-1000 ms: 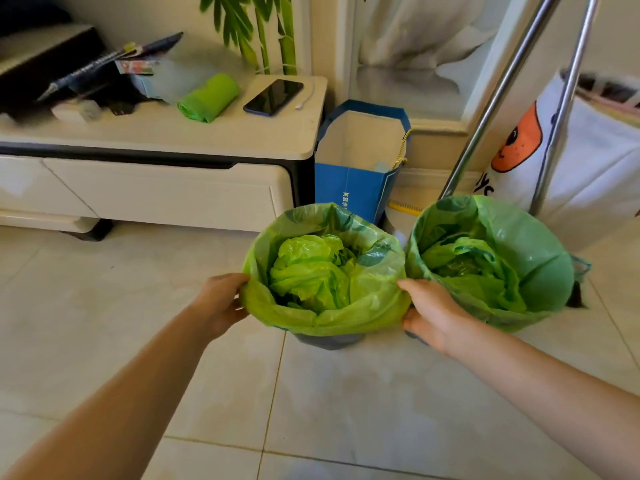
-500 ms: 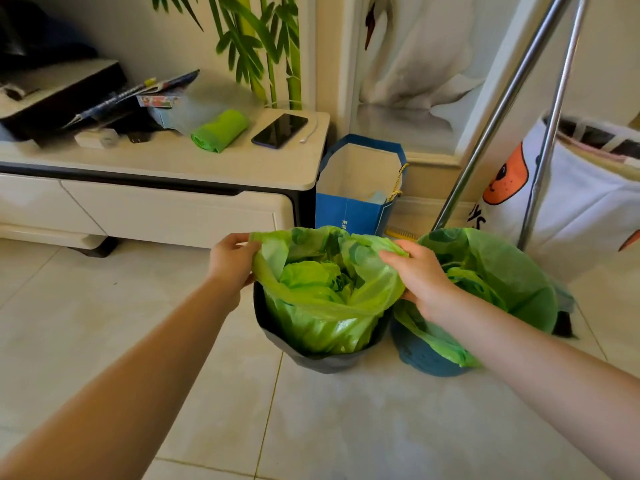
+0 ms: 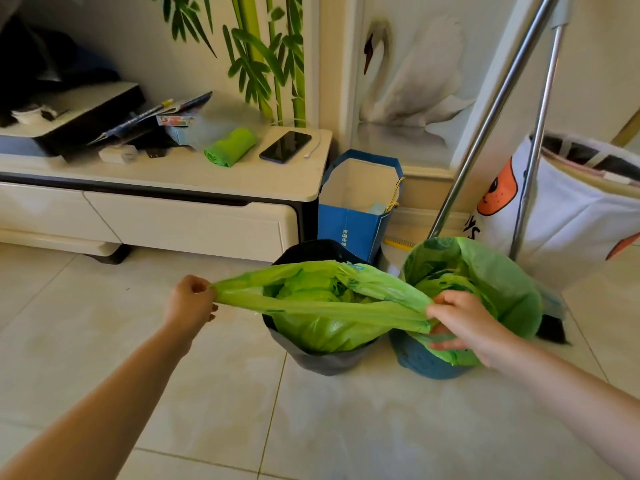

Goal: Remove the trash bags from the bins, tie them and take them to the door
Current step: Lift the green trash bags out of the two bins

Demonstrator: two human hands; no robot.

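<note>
With bag (image 3: 322, 303) mouth stretched 9-to-3, left grip (image 3: 189, 301) pinches one end, right grip (image 3: 457, 317) the other; tie next.

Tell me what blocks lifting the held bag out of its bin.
Nothing visible does. The left hand and right hand grip the green trash bag rim above the dark bin.

Two bare forearms reach in from the lower corners, no sleeve showing on either. The left hand (image 3: 189, 303) and right hand (image 3: 460, 320) carry no rings, watch, bracelet or gloves; fingernails look short and unpainted.
</note>
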